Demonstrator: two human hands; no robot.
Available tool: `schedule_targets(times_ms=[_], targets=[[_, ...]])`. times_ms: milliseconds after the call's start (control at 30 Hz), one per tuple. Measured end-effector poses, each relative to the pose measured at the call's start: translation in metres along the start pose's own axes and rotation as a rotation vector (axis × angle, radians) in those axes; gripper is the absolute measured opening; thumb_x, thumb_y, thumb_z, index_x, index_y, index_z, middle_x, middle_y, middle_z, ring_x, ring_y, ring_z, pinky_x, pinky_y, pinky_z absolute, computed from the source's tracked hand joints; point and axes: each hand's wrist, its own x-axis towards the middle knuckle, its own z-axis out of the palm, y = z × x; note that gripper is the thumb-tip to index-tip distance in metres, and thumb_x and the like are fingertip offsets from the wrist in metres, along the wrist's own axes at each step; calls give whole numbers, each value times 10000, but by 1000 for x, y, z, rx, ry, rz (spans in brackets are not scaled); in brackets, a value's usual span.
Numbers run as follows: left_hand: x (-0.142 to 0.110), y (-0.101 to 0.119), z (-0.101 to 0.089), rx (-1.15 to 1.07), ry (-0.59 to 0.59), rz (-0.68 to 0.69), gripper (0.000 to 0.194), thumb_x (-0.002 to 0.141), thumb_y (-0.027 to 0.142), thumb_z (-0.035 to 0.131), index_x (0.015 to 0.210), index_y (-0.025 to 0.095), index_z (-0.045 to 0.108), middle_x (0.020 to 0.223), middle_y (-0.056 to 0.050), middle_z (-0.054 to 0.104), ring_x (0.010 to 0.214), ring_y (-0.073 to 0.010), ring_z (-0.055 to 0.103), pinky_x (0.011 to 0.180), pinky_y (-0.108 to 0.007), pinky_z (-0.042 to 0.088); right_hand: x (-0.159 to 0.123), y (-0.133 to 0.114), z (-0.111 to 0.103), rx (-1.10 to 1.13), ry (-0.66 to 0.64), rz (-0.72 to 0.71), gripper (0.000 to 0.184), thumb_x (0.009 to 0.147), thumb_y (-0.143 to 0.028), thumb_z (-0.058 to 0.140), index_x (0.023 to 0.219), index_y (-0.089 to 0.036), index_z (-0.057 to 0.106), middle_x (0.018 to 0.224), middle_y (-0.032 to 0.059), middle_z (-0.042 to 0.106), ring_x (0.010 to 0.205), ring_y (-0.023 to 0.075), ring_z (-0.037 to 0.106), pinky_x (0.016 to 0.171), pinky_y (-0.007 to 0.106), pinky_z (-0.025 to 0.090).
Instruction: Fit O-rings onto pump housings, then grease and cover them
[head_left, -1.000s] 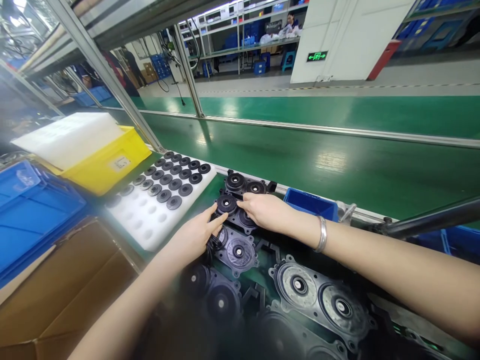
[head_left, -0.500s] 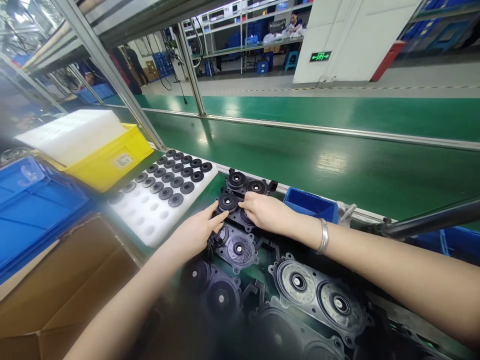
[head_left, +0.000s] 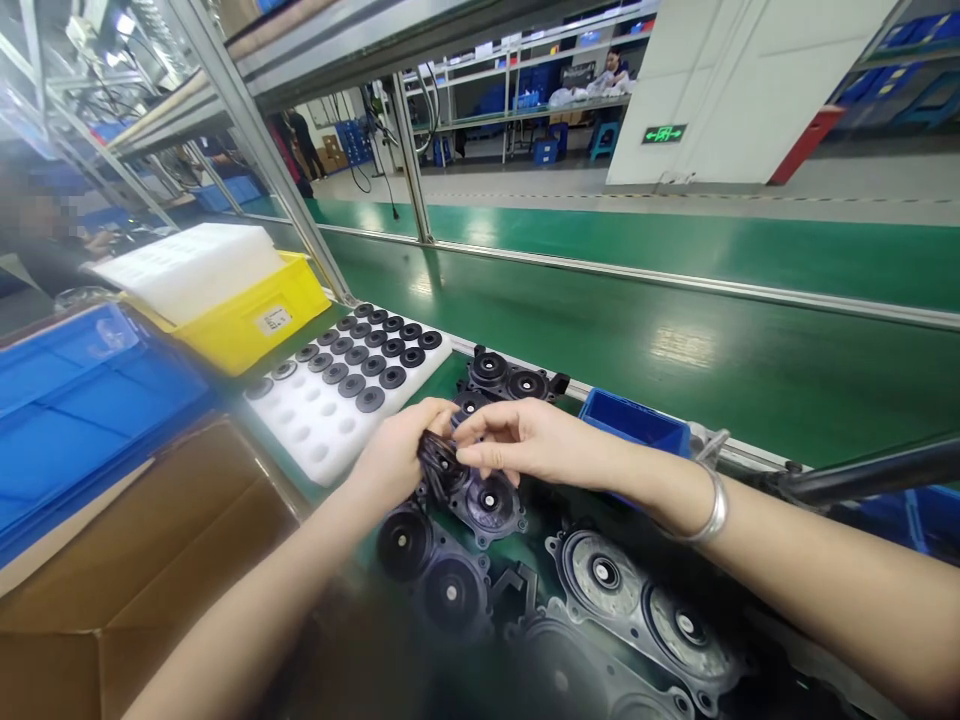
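Observation:
A loose bundle of thin black rings [head_left: 435, 472] hangs in my left hand [head_left: 394, 448], whose fingers are closed around it. Close beside it, my right hand [head_left: 529, 435] has its fingers bent and its thumb and index tips drawn together at the bundle's edge; whatever is between those tips is too small to make out. Below both hands lies a grey two-ring housing [head_left: 495, 505], partly covered by them. Just behind the fingers a housing with a black disc [head_left: 471, 403] is half hidden, and another black housing [head_left: 527, 384] sits farther back.
At left is a white foam tray [head_left: 319, 455] with rows of black discs, some hollows bare. Behind it stands a yellow bin [head_left: 251, 335]; nearer are a blue crate [head_left: 97, 390] and a cardboard box [head_left: 187, 560]. More housings [head_left: 600, 570] lie in front; a blue bin [head_left: 637, 420] stands right.
Both hands have come away from the black disc on the farther housing and moved nearer me. My right hand has shifted to the ring bundle in my left. The view has swung slightly left.

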Motion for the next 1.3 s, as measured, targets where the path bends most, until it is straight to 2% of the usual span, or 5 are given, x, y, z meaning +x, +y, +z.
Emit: schedule_targets(times_ms=[200, 500, 700, 800, 1300], targets=[[2, 3, 12, 94, -36, 99, 303, 870, 128, 530, 1165, 179, 578, 1091, -74, 680, 984, -206, 649, 851, -318, 517, -5, 3, 3, 77, 96, 37, 458, 749, -584, 765, 768, -156, 601, 634, -7, 599, 556, 125, 544, 489, 208, 437], [-7, -10, 26, 178, 25, 370, 429, 979, 189, 425, 1408, 186, 413, 1254, -124, 627, 1127, -206, 626, 963, -355, 536, -18, 8, -5, 17, 211, -9, 466, 760, -596, 761, 771, -152, 620, 624, -11, 583, 546, 122, 503, 496, 219, 405], [-14, -6, 21, 78, 359, 400, 382, 983, 174, 420, 1346, 228, 526, 1295, -111, 562, 1207, -203, 547, 1011, -352, 486, -26, 9, -8, -134, 442, -134, 370, 836, -526, 704, 762, -173, 621, 662, 1, 588, 557, 133, 502, 528, 239, 410], [-15, 0, 20, -55, 441, 315, 270, 978, 211, 456, 1145, 222, 668, 1009, -64, 629, 943, -163, 620, 842, -295, 524, -30, 10, -7, -217, 450, -140, 330, 848, -495, 689, 762, -182, 629, 675, 6, 583, 564, 138, 489, 525, 241, 399], [-13, 31, 34, -932, 15, -452, 392, 727, 515, 757, 822, 141, 689, 575, 44, 441, 498, -52, 311, 457, -188, 237, -29, 16, 10, -298, 349, -128, 254, 869, -393, 649, 734, -180, 616, 705, 4, 591, 640, 152, 519, 581, 243, 393]])
